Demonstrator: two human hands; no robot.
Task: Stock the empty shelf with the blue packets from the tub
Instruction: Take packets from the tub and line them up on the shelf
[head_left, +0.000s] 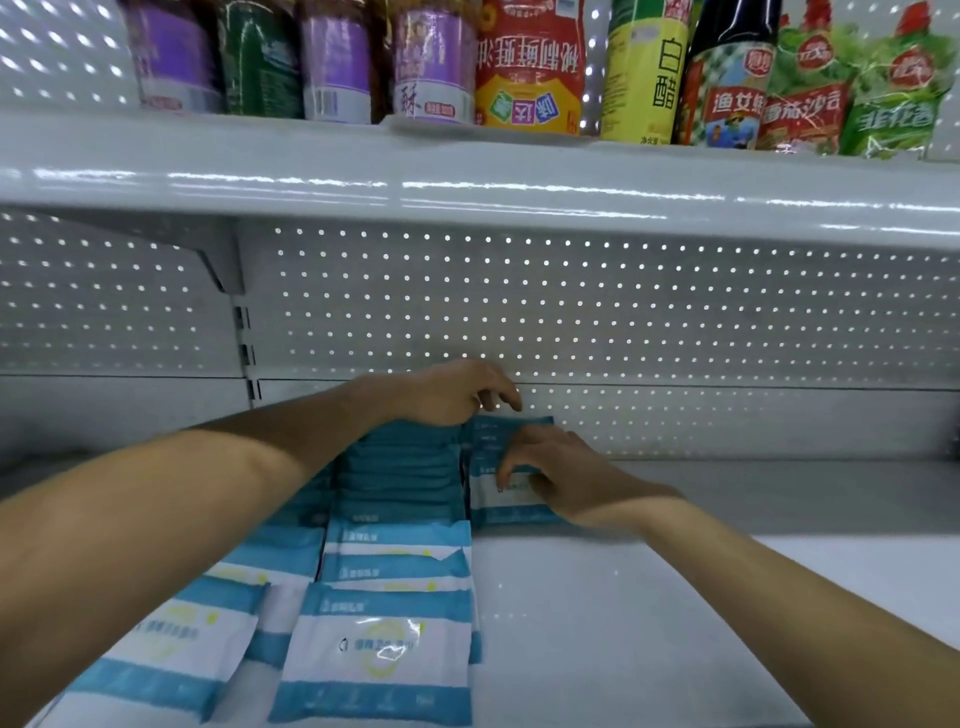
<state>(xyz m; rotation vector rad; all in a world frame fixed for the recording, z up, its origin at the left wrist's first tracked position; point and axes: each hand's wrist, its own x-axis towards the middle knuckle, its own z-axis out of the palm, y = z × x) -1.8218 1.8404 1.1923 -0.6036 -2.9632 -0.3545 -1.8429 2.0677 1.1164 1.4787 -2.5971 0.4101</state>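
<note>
Blue packets (397, 566), print illegible; right hand (550, 467) grip pinching one, left hand (452, 392) spread.

Even, cool overhead light, fairly bright. Streaked glare along glossy front edge of upper shelf (467, 182). Backlit holes glowing in pegboard back panel (623, 312). Dimmer shade under that shelf, deepest at rear. Small highlight on nearest blue packet (379, 649). Slight softness throughout; bottles (337, 57) at top blurred. Wide-angle bending of shelf lines toward edges.
</note>
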